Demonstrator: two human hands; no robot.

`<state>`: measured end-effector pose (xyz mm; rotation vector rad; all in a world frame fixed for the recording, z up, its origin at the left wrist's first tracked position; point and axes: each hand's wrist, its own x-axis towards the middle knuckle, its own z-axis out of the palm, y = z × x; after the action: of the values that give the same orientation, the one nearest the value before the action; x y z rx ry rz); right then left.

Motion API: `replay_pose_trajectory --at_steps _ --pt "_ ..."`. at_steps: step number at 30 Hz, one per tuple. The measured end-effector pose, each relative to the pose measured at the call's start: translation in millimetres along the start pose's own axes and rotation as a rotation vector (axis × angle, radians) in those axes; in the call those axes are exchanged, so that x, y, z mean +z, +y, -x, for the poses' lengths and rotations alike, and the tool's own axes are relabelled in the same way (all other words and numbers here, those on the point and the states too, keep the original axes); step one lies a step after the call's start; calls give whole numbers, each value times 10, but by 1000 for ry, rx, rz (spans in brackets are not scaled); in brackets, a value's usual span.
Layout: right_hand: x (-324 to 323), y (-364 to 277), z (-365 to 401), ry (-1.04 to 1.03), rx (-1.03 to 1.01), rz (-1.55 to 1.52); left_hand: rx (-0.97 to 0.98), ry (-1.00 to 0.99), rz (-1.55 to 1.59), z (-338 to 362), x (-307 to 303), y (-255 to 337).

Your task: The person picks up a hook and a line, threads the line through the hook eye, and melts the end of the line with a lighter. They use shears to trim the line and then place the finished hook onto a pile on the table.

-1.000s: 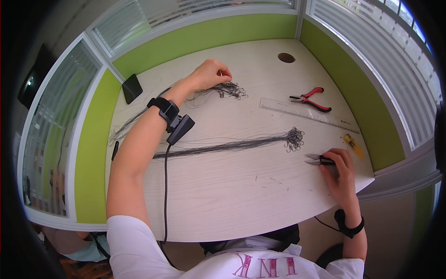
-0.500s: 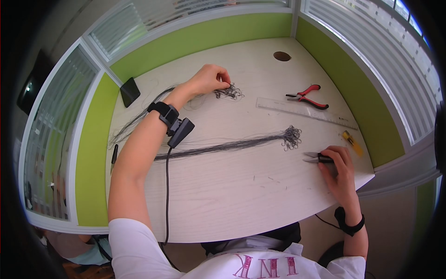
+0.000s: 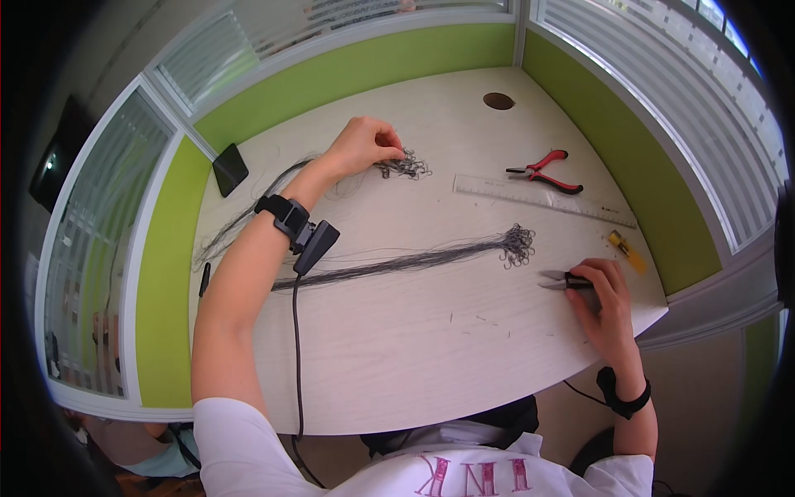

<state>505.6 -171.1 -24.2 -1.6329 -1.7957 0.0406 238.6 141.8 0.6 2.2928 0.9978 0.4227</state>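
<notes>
On the desk (image 3: 397, 356), your left hand (image 3: 360, 145) pinches into the far bundle (image 3: 406, 168) of hooked lines and your right hand (image 3: 606, 296) grips the snips (image 3: 553, 281) near right, seemingly singling out one line, which calls for a clean one-strand pinch.

The desk (image 3: 397, 331) was pale wood-grain, matt and smooth; the snips (image 3: 559, 282) had bright bare-metal blades; the hooks (image 3: 402, 167) were thin dark wire; the pliers (image 3: 546, 170) had glossy red grips; the ruler (image 3: 538, 199) was clear plastic; the phone (image 3: 229, 168) was glossy black.
</notes>
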Motion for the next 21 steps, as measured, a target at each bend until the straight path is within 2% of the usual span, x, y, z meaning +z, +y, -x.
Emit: replay_pose_trajectory --at_steps 3,5,8,12,15,17,21 --pt "5 -7 -8 6 8 -7 -49 8 40 16 -7 4" --pt "7 -16 8 1 19 -9 80 63 -18 28 20 -75" --pt "3 -17 3 5 10 -6 134 159 -123 44 41 -112" --pt "0 -20 1 3 15 -9 136 153 -220 81 28 -88" --pt "-2 -21 6 6 10 -10 139 211 -239 123 43 -46" --pt "1 -21 4 8 7 -7 171 300 -366 159 55 19" --pt "-2 -25 6 7 3 -8 176 255 -151 106 106 -76"
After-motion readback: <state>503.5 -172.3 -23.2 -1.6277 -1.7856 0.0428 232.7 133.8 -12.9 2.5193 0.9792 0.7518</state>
